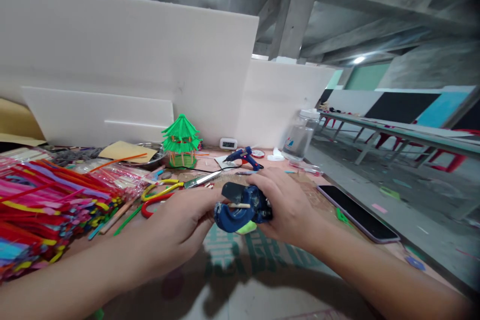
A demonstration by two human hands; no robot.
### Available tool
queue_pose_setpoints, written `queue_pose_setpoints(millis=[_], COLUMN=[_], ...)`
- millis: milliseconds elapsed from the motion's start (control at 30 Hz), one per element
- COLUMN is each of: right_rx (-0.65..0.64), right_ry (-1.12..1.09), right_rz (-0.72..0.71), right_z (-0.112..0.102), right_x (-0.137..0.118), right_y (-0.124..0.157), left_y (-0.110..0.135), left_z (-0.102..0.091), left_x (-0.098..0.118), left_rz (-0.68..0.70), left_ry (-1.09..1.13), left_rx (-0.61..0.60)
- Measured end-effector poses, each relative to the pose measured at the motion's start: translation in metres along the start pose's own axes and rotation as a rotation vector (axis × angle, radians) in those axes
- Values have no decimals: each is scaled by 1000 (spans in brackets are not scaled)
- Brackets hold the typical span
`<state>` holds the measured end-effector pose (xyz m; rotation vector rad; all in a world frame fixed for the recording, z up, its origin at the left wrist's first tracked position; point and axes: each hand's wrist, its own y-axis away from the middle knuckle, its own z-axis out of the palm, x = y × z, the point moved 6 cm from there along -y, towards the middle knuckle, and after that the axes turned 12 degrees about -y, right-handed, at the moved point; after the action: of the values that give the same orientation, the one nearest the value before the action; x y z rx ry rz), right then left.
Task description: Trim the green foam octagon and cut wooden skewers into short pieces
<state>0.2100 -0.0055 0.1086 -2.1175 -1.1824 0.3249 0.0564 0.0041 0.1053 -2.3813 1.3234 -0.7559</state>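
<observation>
Both my hands meet over the table's middle around a small blue craft piece (240, 210) with a dark flap on top and a lime-green bit under it. My left hand (180, 225) pinches a short wooden stick (240, 205) against the piece's front. My right hand (288, 205) wraps around the piece from the right, fingers curled. A blue glue gun (245, 156) rests on the table just behind my hands, with its cord trailing left.
A pile of coloured pipe cleaners (45, 205) fills the left side. A green pagoda model (181, 141), scissors (180, 187), a small clock (228, 143) and a clear jar (300, 137) stand behind. A phone (356, 212) lies near the right table edge. White foam boards (123, 60) back the table.
</observation>
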Motion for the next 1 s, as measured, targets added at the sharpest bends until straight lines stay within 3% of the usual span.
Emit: queue_pose_setpoints(millis=[200, 533, 733, 1000], right_rx=[-21, -170, -124, -71], right_ry=[-85, -147, -209, -192], right_rz=[31, 253, 205, 196], right_z=[-2, 17, 23, 18], right_x=[-1, 19, 20, 10], right_y=[-4, 8, 7, 2], left_y=[1, 0, -1, -1], left_z=[2, 16, 18, 12], left_x=[-1, -25, -28, -15], left_rz=[5, -171, -173, -120], left_ry=[23, -21, -12, 32], left_rx=[-31, 0, 7, -26])
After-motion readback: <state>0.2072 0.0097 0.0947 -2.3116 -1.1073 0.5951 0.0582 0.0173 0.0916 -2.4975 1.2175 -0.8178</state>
